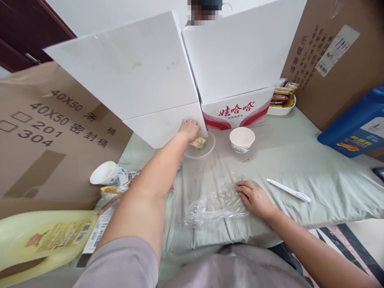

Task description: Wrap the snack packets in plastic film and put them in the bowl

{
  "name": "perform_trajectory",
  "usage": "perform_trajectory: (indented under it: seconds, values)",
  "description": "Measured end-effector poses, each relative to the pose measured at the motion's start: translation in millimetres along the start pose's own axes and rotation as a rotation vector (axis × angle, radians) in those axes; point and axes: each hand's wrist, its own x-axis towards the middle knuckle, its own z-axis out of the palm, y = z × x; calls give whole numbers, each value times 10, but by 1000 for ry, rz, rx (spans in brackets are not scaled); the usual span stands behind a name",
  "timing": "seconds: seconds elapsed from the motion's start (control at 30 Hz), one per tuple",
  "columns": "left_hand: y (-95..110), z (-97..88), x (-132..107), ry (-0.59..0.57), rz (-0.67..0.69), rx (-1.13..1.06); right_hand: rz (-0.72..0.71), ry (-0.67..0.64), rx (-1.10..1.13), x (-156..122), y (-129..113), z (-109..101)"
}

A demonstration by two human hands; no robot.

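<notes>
At the end of my outstretched left arm, my left hand (189, 130) bends its fingers down onto a small yellow-green snack packet (198, 143). The packet is inside a round clear plastic bowl (210, 150), and my fingertips are partly hidden. Nearer to me, a crumpled clear plastic bag (216, 206) lies on the cloth. My right hand (255, 199) rests at its right side, fingers curled onto its edge. A white paper bowl (242, 140) with a blue print stands upright beside the clear one. To the right lies a white utility knife (288, 189).
White boxes (156, 72) and a red-and-white carton (237, 110) wall off the back. A snack-filled white dish (282, 109) and a blue bottle (357, 124) stand right. On the left are a tipped paper cup (105, 174), packets, a yellow jug (45, 240) and a cardboard box (45, 132).
</notes>
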Motion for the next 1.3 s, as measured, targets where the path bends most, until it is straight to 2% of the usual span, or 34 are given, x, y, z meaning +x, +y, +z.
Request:
perform_trajectory:
  seconds: [0.1,0.17,0.2,0.27,0.3,0.37,0.4,0.43,0.5,0.57,0.63,0.7,0.8,0.87,0.97,1.07,1.17,1.3]
  values:
    - [94,-103,-167,261,-6,-132,6,-5,10,3,0,-5]
    - [248,-178,-424,412,20,-279,11,-7,7,5,-1,-5]
    - [365,-197,-593,436,49,-318,11,-8,4,6,-1,-4]
    - [664,-161,-991,428,121,-355,12,-12,-1,9,-2,-2]
    - [828,-100,-1201,392,214,-385,12,-15,-3,11,-4,-2]
    - [1115,108,-1596,207,516,-528,16,-21,-7,13,-12,-4]
    - [1213,248,-1763,117,550,-566,21,-23,-13,11,-18,-7]
    - [1267,402,-1903,54,523,-572,27,-27,-23,6,-25,-12]
    - [1234,717,-2099,16,307,-545,42,-36,-59,-19,-40,-33]
    - [1058,979,-2222,56,46,-489,66,-40,-106,-64,-54,-72]
    - [849,1134,-2329,129,-122,-441,99,-28,-139,-122,-70,-135]
    - [722,1175,-2450,208,-128,-466,127,4,-134,-178,-89,-219]
    - [769,1134,-2623,251,25,-628,114,40,-64,-242,-126,-355]
    - [893,1124,-2693,217,63,-719,47,-8,-14,-281,-145,-423]
    - [1043,1176,-2725,174,-20,-750,-84,-162,8,-369,-147,-472]
    - [1062,1216,-2742,164,-50,-833,-95,-221,-19,-489,-132,-504]
    - [997,1167,-2775,152,-34,-1106,0,-176,20,-568,-131,-576]
    - [944,1046,-2715,28,-104,-1570,101,-170,110,-508,-157,-697]
